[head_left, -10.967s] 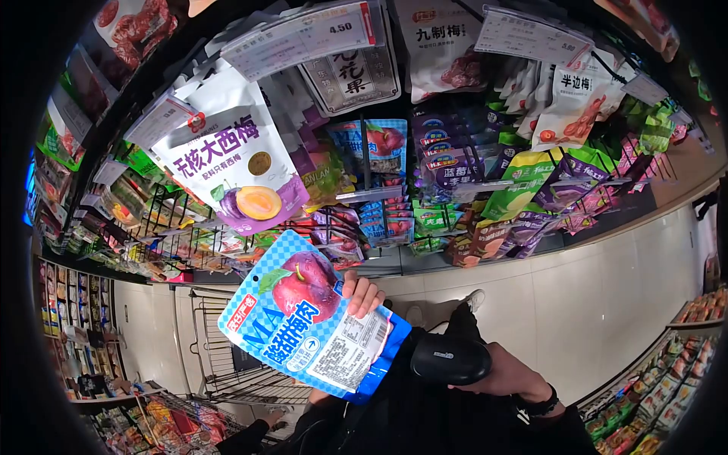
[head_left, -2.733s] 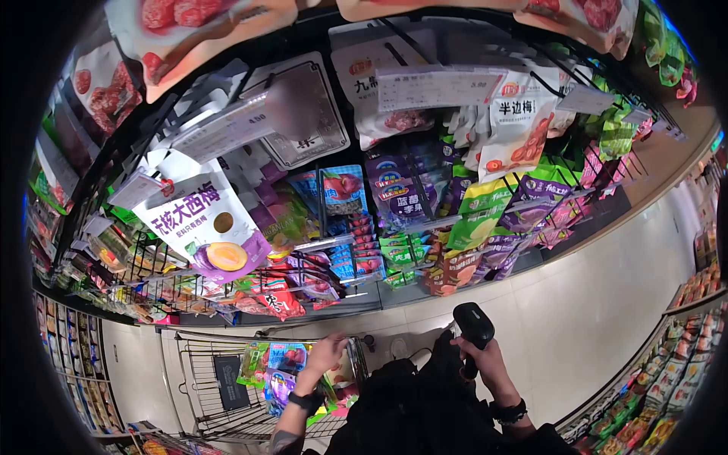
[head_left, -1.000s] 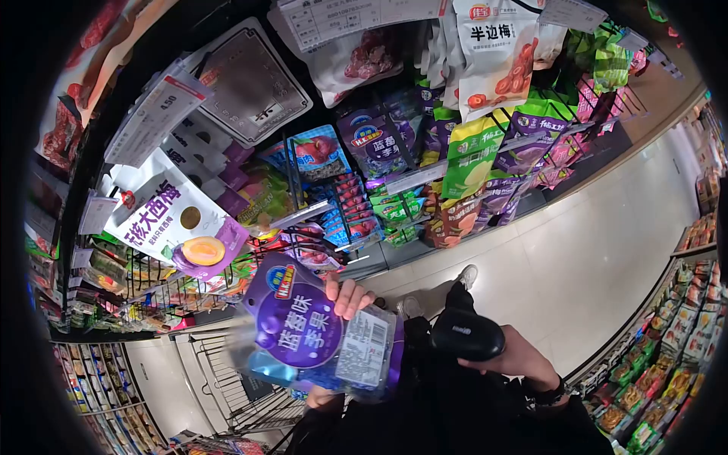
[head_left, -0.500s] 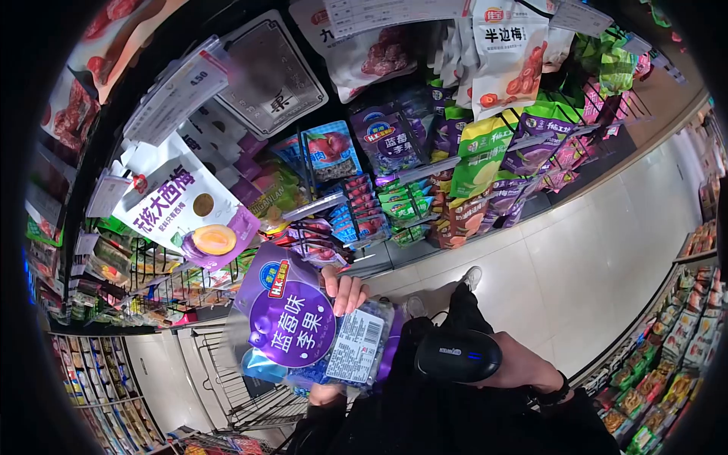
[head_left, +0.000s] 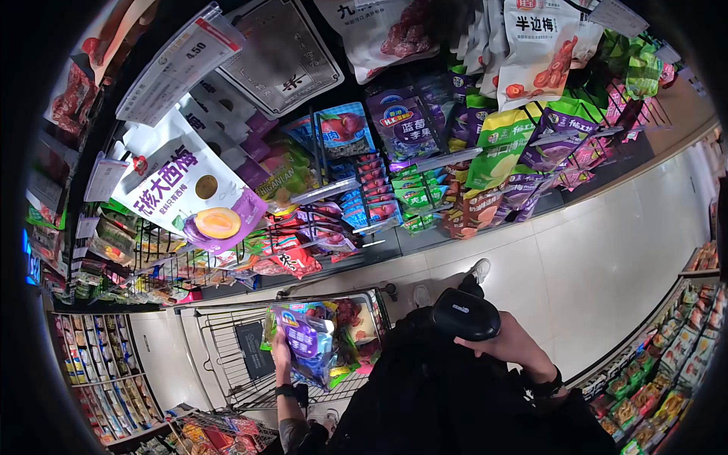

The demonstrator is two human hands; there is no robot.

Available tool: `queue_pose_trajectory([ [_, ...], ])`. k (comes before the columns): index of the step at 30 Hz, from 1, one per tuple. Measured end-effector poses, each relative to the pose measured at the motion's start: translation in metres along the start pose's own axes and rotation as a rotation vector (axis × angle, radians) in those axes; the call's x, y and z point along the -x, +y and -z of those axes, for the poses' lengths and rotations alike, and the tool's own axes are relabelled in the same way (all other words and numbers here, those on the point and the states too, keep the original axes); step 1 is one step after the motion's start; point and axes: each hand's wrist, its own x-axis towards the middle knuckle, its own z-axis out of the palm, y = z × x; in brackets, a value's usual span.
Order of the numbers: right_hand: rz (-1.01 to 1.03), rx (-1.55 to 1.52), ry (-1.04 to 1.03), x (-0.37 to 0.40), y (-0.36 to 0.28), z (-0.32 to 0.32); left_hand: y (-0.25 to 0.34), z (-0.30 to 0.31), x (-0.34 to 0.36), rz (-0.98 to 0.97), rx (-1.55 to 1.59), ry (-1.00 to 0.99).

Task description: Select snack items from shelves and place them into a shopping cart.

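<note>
My left hand (head_left: 280, 350) grips the left edge of a purple bag of blueberry-flavoured plums (head_left: 305, 343), low over the shopping cart (head_left: 227, 375). Right beside and behind that bag lie other colourful snack bags (head_left: 355, 326) in the cart. My right hand (head_left: 516, 345) is closed round a black oval handheld device (head_left: 465, 315) with a small logo on top. The device hides most of the fingers, while the thumb shows below it. A dark band circles the right wrist.
A shelf of hanging snack bags (head_left: 409, 125) runs along the far side, with a white and purple prune bag (head_left: 201, 189) jutting out and price tags (head_left: 182, 61) above. Pale floor tiles (head_left: 599, 243) lie at right. More packed shelves (head_left: 660, 387) stand at lower right.
The purple bag has moved down and away from me, from close before the camera to over the cart. The device in my right hand has shifted slightly up and right.
</note>
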Motion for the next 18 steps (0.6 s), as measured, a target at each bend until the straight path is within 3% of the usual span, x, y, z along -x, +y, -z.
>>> queue_pose_trajectory([
  [1, -0.004, 0.006, 0.012, -0.002, 0.003, 0.001, -0.062, 0.021, -0.012, -0.031, 0.083, 0.01],
  [2, -0.01, 0.012, 0.023, -0.004, 0.006, 0.001, -0.032, 0.024, 0.01, 0.406, -0.404, -0.071],
  [3, -0.022, 0.01, 0.029, -0.007, 0.01, 0.002, -0.066, 0.033, 0.012, 0.296, -0.597, -0.171],
  [5, -0.043, 0.01, 0.038, -0.01, 0.016, 0.003, -0.14, 0.042, 0.017, -0.115, -0.697, -0.149],
  [7, -0.085, -0.01, 0.052, -0.011, 0.014, 0.002, -0.074, 0.002, 0.048, -0.163, -1.16, -0.113],
  [8, -0.105, -0.018, 0.062, -0.011, 0.013, 0.003, -0.043, -0.019, 0.055, 0.029, -1.175, -0.123],
  [12, -0.138, -0.011, 0.094, -0.007, 0.009, 0.001, -0.04, -0.057, 0.044, 0.089, -1.259, -0.199],
  [17, -0.214, 0.01, 0.092, -0.002, 0.0, 0.006, -0.042, -0.11, 0.038, -0.073, -1.292, -0.244],
  [18, -0.209, -0.002, 0.102, 0.0, 0.005, 0.006, -0.036, -0.118, 0.034, -0.021, -1.329, -0.331],
])
